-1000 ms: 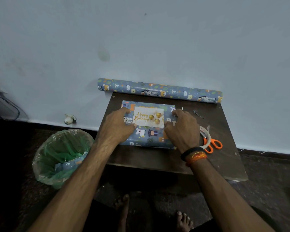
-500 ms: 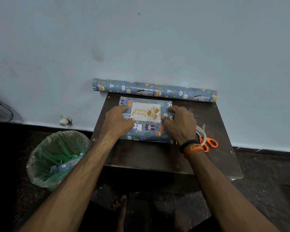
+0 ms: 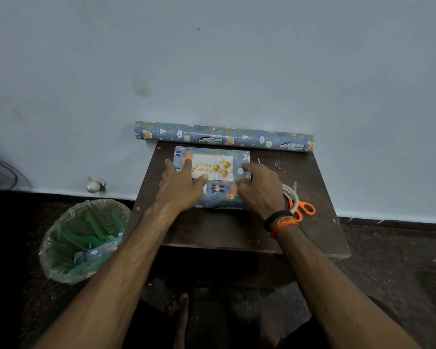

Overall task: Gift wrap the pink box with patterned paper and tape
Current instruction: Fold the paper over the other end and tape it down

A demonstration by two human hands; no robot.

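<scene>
Unmoved: both hands | left hand fingers spread flat on card | right hand fingers loosely pressing wrapped box

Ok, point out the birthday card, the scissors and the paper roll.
birthday card (image 3: 213, 167): head view, on the printed face beside the gold balloons.
scissors (image 3: 307, 207): head view, on an orange handle loop.
paper roll (image 3: 224, 137): head view, on the middle of the patterned tube.

Blue animal-patterned box, matching roll, orange scissors, green bin.

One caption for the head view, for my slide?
Both hands press a birthday card onto the wrapped box.
</scene>
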